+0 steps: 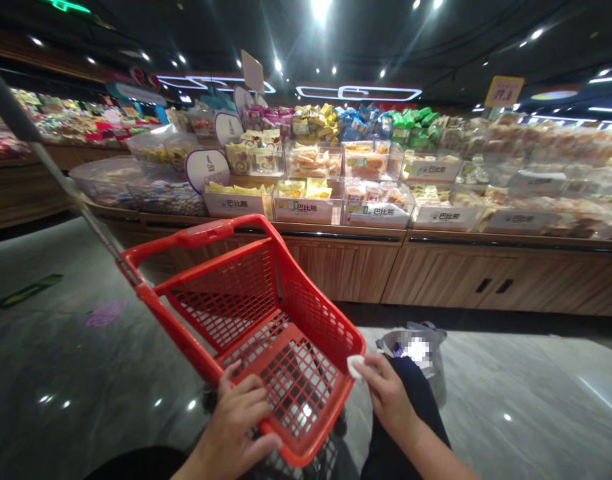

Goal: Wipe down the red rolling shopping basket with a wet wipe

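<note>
A red plastic shopping cart [311, 300] with a lattice basket stands right in front of me, tilted to the left in view. My left hand [241, 417] grips its near rim, with the fingers curled over the edge and the thumb along the outside. At the right corner of the rim, my right hand [383, 387] pinches a small white wipe [356, 367] against the red plastic. The wipe is bunched, and the fingertips partly cover it. Nothing lies in the part of the basket that I can see.
A long metal pole [81, 200] rises from the cart's left side. Behind the cart runs a wooden display counter [346, 267] with clear bins of packaged food [306, 190]. A grey bag [436, 360] sits on the floor beside my dark-trousered leg [416, 413].
</note>
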`<action>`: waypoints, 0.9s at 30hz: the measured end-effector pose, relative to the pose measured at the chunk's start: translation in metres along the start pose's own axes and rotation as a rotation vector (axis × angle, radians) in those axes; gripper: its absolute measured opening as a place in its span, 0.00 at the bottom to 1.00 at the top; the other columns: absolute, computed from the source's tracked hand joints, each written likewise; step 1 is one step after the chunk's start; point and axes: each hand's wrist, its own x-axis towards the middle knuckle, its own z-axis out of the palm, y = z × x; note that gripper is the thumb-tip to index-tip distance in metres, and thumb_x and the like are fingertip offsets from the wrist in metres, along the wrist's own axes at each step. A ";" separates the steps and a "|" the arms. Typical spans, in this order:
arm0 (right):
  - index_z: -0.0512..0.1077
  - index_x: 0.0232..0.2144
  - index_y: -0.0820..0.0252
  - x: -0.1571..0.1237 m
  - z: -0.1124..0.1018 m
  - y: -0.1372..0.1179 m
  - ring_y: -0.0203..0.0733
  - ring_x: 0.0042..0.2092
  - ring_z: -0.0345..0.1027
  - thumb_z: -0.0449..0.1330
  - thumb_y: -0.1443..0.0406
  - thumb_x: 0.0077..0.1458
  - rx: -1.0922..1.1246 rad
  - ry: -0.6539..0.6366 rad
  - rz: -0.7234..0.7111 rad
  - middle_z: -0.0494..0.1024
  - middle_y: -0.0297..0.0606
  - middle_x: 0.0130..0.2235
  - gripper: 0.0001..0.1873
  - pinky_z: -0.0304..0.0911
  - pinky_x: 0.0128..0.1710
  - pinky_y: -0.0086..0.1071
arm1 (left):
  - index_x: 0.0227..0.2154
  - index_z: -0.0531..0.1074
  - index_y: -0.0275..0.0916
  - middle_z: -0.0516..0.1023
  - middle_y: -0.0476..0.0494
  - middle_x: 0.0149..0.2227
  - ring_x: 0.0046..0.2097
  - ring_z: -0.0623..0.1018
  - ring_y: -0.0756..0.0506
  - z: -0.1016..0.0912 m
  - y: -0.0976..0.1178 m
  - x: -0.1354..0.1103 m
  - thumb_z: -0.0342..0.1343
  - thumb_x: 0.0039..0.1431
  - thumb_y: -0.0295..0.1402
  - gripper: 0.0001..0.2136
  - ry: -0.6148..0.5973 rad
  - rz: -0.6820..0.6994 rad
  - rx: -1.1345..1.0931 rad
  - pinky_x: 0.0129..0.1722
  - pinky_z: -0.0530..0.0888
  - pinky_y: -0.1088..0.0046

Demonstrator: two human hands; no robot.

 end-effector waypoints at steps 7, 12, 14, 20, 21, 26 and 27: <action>0.67 0.52 0.58 -0.003 0.012 -0.033 0.43 0.43 0.66 0.48 0.74 0.58 0.015 -0.060 -0.002 0.68 0.44 0.43 0.22 0.68 0.41 0.34 | 0.29 0.70 0.43 0.76 0.53 0.30 0.39 0.73 0.47 -0.007 0.024 0.006 0.54 0.55 0.41 0.08 0.006 -0.142 0.084 0.61 0.37 0.47; 0.68 0.51 0.60 -0.002 0.019 -0.048 0.43 0.40 0.66 0.49 0.73 0.57 0.023 -0.125 -0.046 0.68 0.43 0.41 0.21 0.68 0.38 0.33 | 0.44 0.69 0.40 0.79 0.45 0.38 0.39 0.76 0.43 0.038 0.076 0.008 0.55 0.53 0.46 0.20 -0.010 -0.285 0.124 0.55 0.58 0.52; 0.69 0.49 0.59 0.005 0.019 -0.038 0.42 0.40 0.65 0.50 0.73 0.57 -0.007 -0.056 -0.049 0.68 0.43 0.41 0.19 0.67 0.38 0.34 | 0.42 0.69 0.38 0.79 0.45 0.34 0.37 0.77 0.45 0.054 0.086 0.005 0.52 0.57 0.40 0.13 -0.022 -0.334 0.122 0.52 0.63 0.56; 0.66 0.53 0.60 0.000 0.025 -0.045 0.43 0.42 0.65 0.47 0.74 0.58 0.060 -0.079 -0.063 0.67 0.44 0.42 0.22 0.67 0.39 0.33 | 0.35 0.69 0.40 0.75 0.52 0.25 0.28 0.75 0.50 0.062 0.078 -0.006 0.42 0.63 0.28 0.10 0.055 -0.301 0.138 0.52 0.61 0.55; 0.65 0.54 0.60 -0.004 0.026 -0.050 0.43 0.41 0.65 0.48 0.73 0.58 0.091 -0.115 -0.075 0.68 0.44 0.41 0.22 0.67 0.39 0.33 | 0.34 0.69 0.39 0.75 0.52 0.24 0.28 0.74 0.50 0.060 0.078 -0.007 0.42 0.63 0.28 0.10 0.066 -0.296 0.148 0.52 0.61 0.55; 0.68 0.51 0.58 -0.008 0.021 -0.047 0.43 0.40 0.66 0.49 0.72 0.59 0.092 -0.072 -0.043 0.68 0.43 0.40 0.20 0.67 0.39 0.32 | 0.32 0.69 0.40 0.73 0.54 0.22 0.25 0.73 0.50 0.055 0.079 -0.006 0.42 0.63 0.27 0.11 0.138 -0.266 0.140 0.51 0.61 0.56; 0.69 0.50 0.58 -0.006 0.019 -0.043 0.43 0.41 0.66 0.48 0.72 0.59 0.070 -0.035 -0.020 0.68 0.43 0.41 0.20 0.67 0.40 0.32 | 0.32 0.69 0.40 0.73 0.54 0.22 0.25 0.73 0.50 0.054 0.079 -0.006 0.42 0.63 0.27 0.11 0.144 -0.262 0.129 0.51 0.61 0.56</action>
